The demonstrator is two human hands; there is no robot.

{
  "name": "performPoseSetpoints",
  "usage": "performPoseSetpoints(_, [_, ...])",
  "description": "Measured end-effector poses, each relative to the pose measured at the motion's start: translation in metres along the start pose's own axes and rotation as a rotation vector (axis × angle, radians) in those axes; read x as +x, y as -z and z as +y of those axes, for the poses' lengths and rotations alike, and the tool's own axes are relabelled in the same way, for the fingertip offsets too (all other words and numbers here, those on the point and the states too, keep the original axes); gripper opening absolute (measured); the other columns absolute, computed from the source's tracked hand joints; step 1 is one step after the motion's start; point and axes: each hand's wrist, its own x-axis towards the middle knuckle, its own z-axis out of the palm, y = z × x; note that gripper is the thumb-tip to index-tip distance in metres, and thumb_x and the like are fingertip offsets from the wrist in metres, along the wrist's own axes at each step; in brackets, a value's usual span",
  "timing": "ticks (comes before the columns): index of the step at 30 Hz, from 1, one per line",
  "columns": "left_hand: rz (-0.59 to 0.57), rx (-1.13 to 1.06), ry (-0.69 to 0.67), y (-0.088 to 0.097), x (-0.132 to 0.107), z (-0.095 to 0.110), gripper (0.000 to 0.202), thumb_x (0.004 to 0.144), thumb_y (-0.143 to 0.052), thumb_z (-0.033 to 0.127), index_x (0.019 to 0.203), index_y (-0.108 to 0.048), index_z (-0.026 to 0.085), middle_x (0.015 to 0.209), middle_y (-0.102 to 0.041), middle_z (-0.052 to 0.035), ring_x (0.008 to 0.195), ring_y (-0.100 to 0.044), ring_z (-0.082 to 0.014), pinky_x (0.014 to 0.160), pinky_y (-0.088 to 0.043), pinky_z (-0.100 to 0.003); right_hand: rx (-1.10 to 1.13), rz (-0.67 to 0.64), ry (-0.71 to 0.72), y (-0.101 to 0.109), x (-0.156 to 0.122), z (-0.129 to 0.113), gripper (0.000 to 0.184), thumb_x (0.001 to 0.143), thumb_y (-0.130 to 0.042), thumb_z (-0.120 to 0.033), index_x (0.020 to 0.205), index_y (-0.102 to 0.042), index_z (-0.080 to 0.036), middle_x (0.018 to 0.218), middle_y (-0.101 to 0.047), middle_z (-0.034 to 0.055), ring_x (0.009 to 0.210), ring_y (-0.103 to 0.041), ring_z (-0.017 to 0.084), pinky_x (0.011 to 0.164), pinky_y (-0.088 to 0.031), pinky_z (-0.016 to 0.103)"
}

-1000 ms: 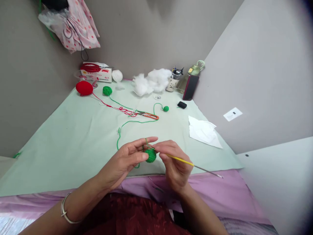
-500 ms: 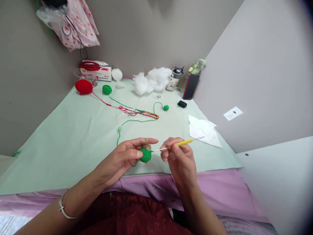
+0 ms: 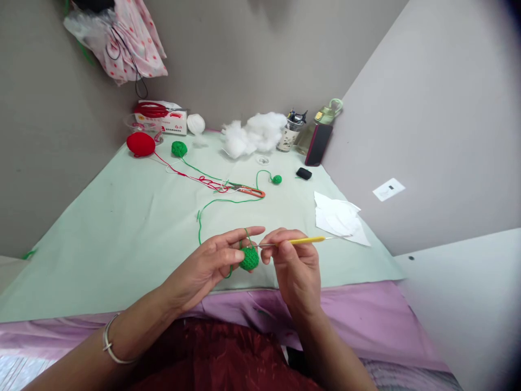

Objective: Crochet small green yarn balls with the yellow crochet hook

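My left hand (image 3: pixel 215 260) pinches a small green crocheted piece (image 3: pixel 249 259) between thumb and fingers, with green yarn (image 3: pixel 220 203) looped over its outstretched index finger. My right hand (image 3: pixel 291 260) grips a yellow-handled crochet hook (image 3: pixel 303 240), held nearly level, its metal tip pushed in at the top of the green piece. The yarn runs away across the pale green cloth (image 3: pixel 122 228) toward a green yarn ball (image 3: pixel 179 148) at the back. Both hands hover above the table's near edge.
At the back lie a red yarn ball (image 3: pixel 140 144), a white ball (image 3: pixel 196 124), stuffing fluff (image 3: pixel 252 134), a box (image 3: pixel 163 122), a cup of pens (image 3: pixel 288 136), a bottle (image 3: pixel 321 117) and a dark phone-like slab (image 3: pixel 317 144). Orange snips (image 3: pixel 250 190), a small green crocheted piece (image 3: pixel 277 179) and white paper (image 3: pixel 337 218) lie mid-table.
My right hand swung the hook from pointing down-right to nearly level. After drawing slightly apart from the green piece, it has closed in, with the tip back at the piece.
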Motion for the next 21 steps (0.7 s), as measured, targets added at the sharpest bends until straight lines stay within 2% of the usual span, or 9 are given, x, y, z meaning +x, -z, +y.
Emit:
performPoseSetpoints(3, [0.059,0.035,-0.026,-0.003,0.001,-0.006,0.049,0.084,-0.079,0.029,0.133,-0.074,0.027,0.118,-0.073,-0.0061,0.115,-0.06,-0.0236,0.106,-0.041,-0.036,-0.206,0.007,0.124,-0.001,-0.002,0.003,0.011,0.096,-0.07,-0.03,0.092,-0.08,-0.026,0.084,-0.075,0.0037,0.072,-0.067,0.017,0.064,-0.056,0.032])
performPoseSetpoints(7, [0.156,0.094,-0.066,-0.005,-0.001,-0.009,0.049,0.08,-0.086,0.03,0.128,-0.076,0.029,0.107,-0.07,-0.0026,0.11,-0.061,-0.0215,0.108,-0.043,-0.038,-0.324,0.018,0.192,-0.002,-0.002,0.006,0.011,0.096,-0.07,-0.027,0.094,-0.081,-0.028,0.087,-0.079,0.0037,0.077,-0.07,0.019,0.069,-0.058,0.034])
performPoseSetpoints(9, [0.176,0.162,-0.087,-0.003,-0.001,-0.008,0.053,0.078,-0.087,0.028,0.13,-0.075,0.028,0.1,-0.067,-0.0015,0.105,-0.061,-0.0206,0.106,-0.045,-0.038,-0.297,-0.011,0.156,0.0,-0.002,0.007,0.012,0.097,-0.069,-0.028,0.097,-0.081,-0.028,0.091,-0.08,0.0034,0.078,-0.07,0.018,0.07,-0.058,0.034])
performPoseSetpoints(13, [0.204,0.335,-0.142,-0.001,-0.001,-0.002,0.061,0.079,-0.086,0.027,0.137,-0.07,0.025,0.1,-0.068,-0.0031,0.104,-0.062,-0.022,0.104,-0.046,-0.04,-0.213,-0.052,0.047,0.006,0.0,0.009,0.014,0.098,-0.068,-0.034,0.095,-0.079,-0.026,0.092,-0.08,0.0047,0.076,-0.069,0.018,0.067,-0.056,0.032])
performPoseSetpoints(18, [0.25,0.494,-0.25,-0.002,-0.002,0.001,0.057,0.079,-0.086,0.028,0.134,-0.071,0.024,0.095,-0.066,-0.0022,0.097,-0.063,-0.0204,0.1,-0.05,-0.038,-0.036,-0.048,-0.08,0.005,0.003,0.006,0.019,0.097,-0.069,-0.039,0.091,-0.077,-0.023,0.089,-0.079,0.0054,0.061,-0.062,0.013,0.054,-0.05,0.026])
performPoseSetpoints(21, [0.24,0.519,-0.275,-0.004,-0.004,0.002,0.054,0.081,-0.084,0.027,0.134,-0.072,0.024,0.095,-0.066,-0.0019,0.094,-0.063,-0.0192,0.097,-0.053,-0.037,0.05,-0.038,-0.107,0.002,0.004,0.003,0.017,0.097,-0.069,-0.038,0.09,-0.074,-0.023,0.085,-0.079,0.0041,0.058,-0.062,0.012,0.052,-0.051,0.025])
